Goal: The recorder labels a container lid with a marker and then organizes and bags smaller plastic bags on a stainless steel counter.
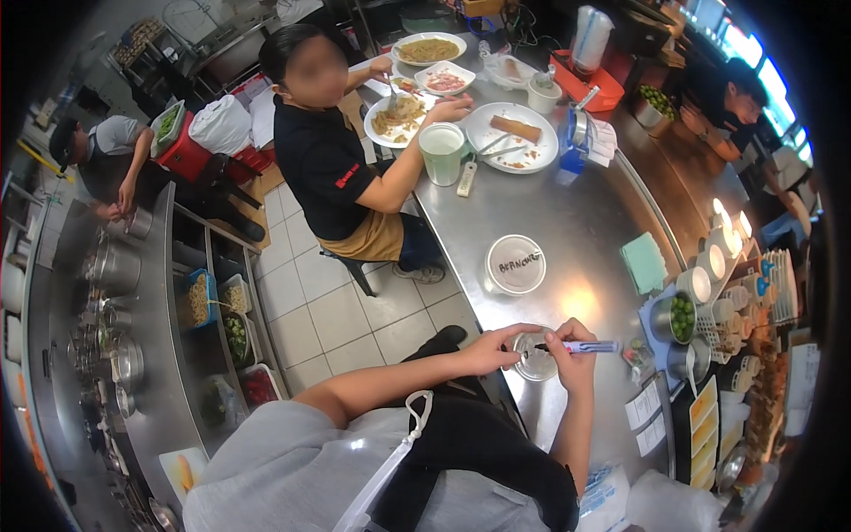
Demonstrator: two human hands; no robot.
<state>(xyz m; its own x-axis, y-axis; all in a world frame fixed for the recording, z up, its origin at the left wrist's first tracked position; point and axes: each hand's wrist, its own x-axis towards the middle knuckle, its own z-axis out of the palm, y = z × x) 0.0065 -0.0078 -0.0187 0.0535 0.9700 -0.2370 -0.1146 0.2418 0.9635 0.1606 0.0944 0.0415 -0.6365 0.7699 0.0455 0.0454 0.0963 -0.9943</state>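
Note:
A round clear-lidded plastic tub [534, 367] rests on the steel table close to my body. My left hand [493, 348] grips its left rim between thumb and fingers. In my right hand [569, 344] is a marker pen [596, 347] with a pale barrel and purple end, its dark tip pointing down at the lid. Whether the tip touches the lid I cannot tell. Beyond my hands stands a second round tub [516, 264] with a white lid that bears dark handwriting.
At the table's left side a seated person [332, 168] eats from plates of food [399, 121]. A green cup [441, 152] and a plate with a brown roll [511, 137] stand farther off. To the right are green cloths [644, 263] and a bowl of limes [674, 317].

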